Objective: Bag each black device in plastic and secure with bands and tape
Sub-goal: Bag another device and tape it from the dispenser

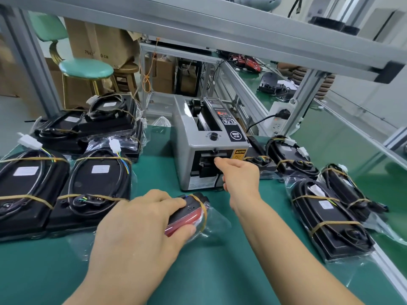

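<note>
Green desk [220,271] spreads under my forearms, closest to me and carrying everything. On its left side lie stacked black devices [99,183], bagged in plastic and crossed by tan rubber bands; more bagged ones [330,223] lie along the right edge. Between the two groups stands the grey tape dispenser [207,146]. My left hand [141,227] grips a bagged device [189,214] with a red side and a band around it, pressing it to the desk just before the dispenser. My right hand [240,175] reaches to the dispenser's front slot, fingers curled, thumb and forefinger at the outlet; whether they pinch tape I cannot tell.
</note>
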